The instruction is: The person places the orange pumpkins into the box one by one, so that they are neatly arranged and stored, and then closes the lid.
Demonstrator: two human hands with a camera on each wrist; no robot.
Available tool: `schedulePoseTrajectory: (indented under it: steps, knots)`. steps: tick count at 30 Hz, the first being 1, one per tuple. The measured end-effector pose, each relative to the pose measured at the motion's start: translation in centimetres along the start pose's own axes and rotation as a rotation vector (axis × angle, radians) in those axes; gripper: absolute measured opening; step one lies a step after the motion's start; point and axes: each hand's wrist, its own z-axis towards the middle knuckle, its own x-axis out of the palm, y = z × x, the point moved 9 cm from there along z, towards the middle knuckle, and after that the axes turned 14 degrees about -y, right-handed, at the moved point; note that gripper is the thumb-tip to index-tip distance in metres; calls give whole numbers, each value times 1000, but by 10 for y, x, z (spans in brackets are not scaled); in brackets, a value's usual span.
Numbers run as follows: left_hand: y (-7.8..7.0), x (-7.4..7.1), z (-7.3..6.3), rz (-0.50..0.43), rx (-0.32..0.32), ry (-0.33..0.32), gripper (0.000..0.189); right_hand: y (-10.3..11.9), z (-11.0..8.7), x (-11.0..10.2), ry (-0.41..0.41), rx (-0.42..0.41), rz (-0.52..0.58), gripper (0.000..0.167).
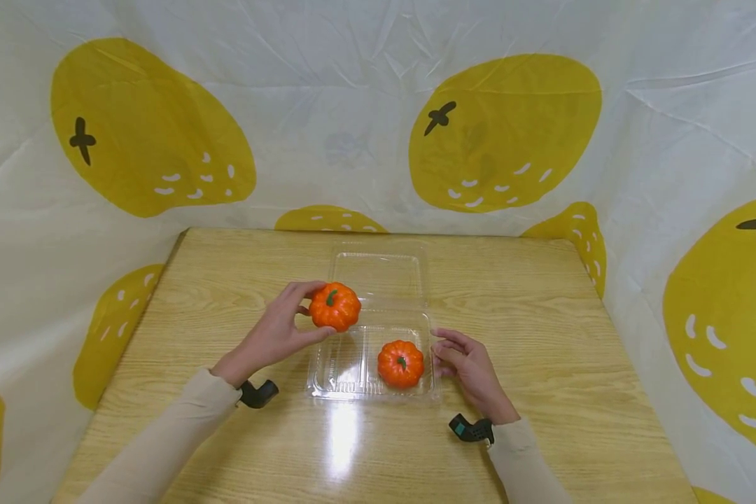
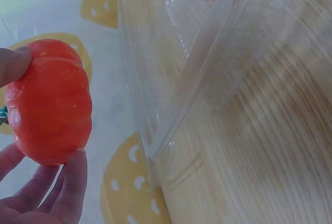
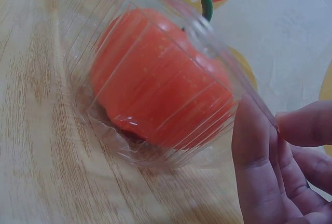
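Observation:
A small orange toy pumpkin (image 1: 335,306) with a green stem is gripped between the thumb and fingers of my left hand (image 1: 283,323), raised over the left part of a clear plastic clamshell box (image 1: 340,392). In the left wrist view the same pumpkin (image 2: 52,102) hangs clear of the box. A second orange pumpkin (image 1: 400,364) sits in the right side of the box's base. My right hand (image 1: 472,367) pinches the box's right rim between thumb and fingers, as the right wrist view shows at the rim (image 3: 254,97).
The box's lid (image 1: 378,273) lies folded back, away from me, on the wooden table (image 1: 510,294). White cloth (image 1: 327,140) printed with yellow fruit hangs around the table's back and sides. Dark wrist-worn cameras (image 1: 258,394) sit at both sleeves.

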Motion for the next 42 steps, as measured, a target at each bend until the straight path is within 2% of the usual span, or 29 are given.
schedulePoseTrajectory:
  steps: [9,17,33,42]
  knots:
    - [-1,10,-3,-25,-12,46,77,-1,1,-1,-9,5,-2,49]
    - [-4,15,-7,0,27,57,76,-2,1,1,1,12,37,49]
    - [-2,27,-15,-17,-11,129,77,-2,1,2,20,9,50,53]
    - [-2,35,-16,-1,15,150,74,0,0,3,13,24,50,51]
